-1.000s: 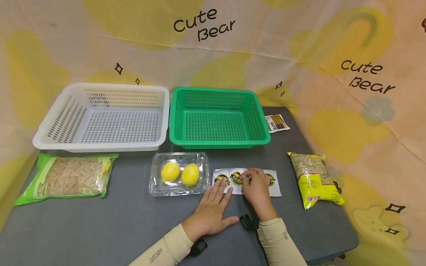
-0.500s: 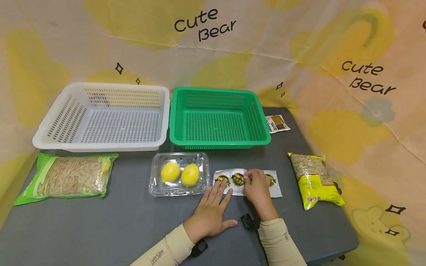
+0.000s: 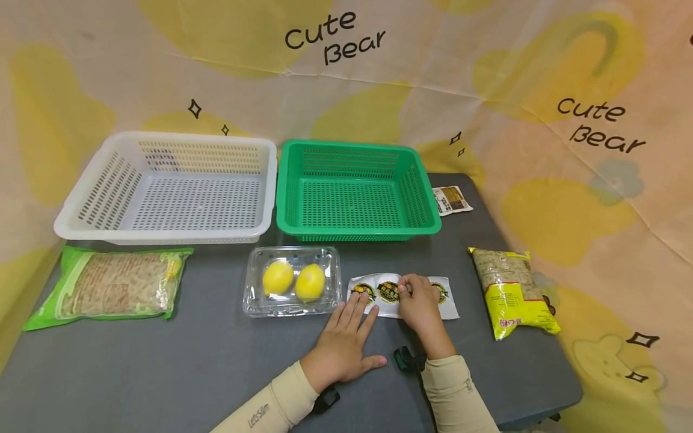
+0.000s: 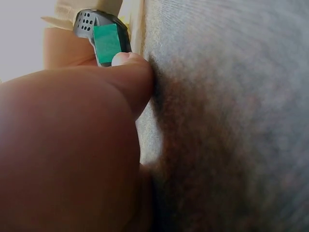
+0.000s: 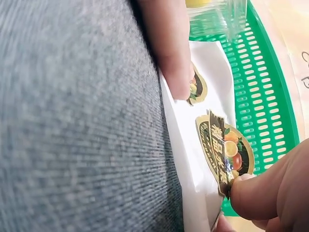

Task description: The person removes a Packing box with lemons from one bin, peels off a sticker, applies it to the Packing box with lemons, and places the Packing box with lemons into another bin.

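Note:
A white sheet of round fruit stickers (image 3: pixel 447 308) lies on the table, right of a clear plastic box (image 3: pixel 292 308) with two lemons (image 3: pixel 310 282) inside. My left hand (image 3: pixel 340 350) lies spread flat, its fingertips on the sheet's left part; the left wrist view shows mainly its thumb side close over the grey table. My right hand (image 3: pixel 422 307) pinches the right end of the middle sticker (image 5: pixel 226 150) between thumb and finger. That sticker's dark banner stands up slightly from the backing in the right wrist view. The right hand hides part of the sheet.
A white basket (image 3: pixel 65 227) and a green basket (image 3: pixel 357 231) stand side by side at the back. A green-edged bag (image 3: pixel 116 285) lies on the left, a yellow bag (image 3: pixel 511 294) on the right. A small packet (image 3: pixel 452 201) lies beside the green basket.
My right hand has shifted slightly to the right, with the middle sticker's end at its fingertips. My left hand stays in about the same place on the sheet.

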Demonstrator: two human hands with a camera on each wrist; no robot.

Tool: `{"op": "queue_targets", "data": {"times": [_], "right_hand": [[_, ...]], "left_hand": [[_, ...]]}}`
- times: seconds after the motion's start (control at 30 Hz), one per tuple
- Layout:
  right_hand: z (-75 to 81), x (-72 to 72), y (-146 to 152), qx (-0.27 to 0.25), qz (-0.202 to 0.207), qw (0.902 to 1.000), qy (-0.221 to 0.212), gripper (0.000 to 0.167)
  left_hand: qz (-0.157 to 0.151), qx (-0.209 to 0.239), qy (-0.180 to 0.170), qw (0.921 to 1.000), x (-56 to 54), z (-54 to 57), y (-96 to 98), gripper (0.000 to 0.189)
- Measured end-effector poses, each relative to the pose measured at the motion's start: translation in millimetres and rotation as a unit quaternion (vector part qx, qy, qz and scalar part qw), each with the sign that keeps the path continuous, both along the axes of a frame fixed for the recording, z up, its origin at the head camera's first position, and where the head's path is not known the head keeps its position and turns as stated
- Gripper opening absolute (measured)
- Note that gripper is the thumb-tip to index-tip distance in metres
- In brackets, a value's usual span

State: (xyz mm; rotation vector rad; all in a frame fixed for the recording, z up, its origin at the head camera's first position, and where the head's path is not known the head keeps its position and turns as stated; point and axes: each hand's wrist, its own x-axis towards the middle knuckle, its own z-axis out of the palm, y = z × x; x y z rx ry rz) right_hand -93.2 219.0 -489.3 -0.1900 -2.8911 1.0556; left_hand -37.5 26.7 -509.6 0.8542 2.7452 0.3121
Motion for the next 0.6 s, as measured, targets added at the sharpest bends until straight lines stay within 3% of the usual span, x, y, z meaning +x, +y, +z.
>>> {"op": "queue_targets", "data": {"times": [0.23, 0.3, 0.47, 0.6], "right_hand": [[3.9, 3.5, 7, -0.033, 0.005, 0.9995, -0.002, 0.007], [8.0, 2.9, 13, -0.074, 0.001, 0.9973, -0.007, 0.006], [25.5, 2.0, 35, -0.205, -0.035, 0.9766, -0.056, 0.006], [33.1, 6.9, 46, -0.232, -0.043, 0.9673, -0.094, 0.009]], "left_hand": [[-0.004, 0.014, -0.014, 0.9998, 0.3, 8.5, 0.1, 0.099], [-0.002, 0.019, -0.021, 0.9996, 0.4, 10.3, 0.1, 0.099], [0.005, 0.021, -0.034, 0.9992, 0.7, 9.7, -0.6, 0.100], [0.007, 0.014, -0.030, 0.9994, -0.2, 3.8, -0.7, 0.102]]}}
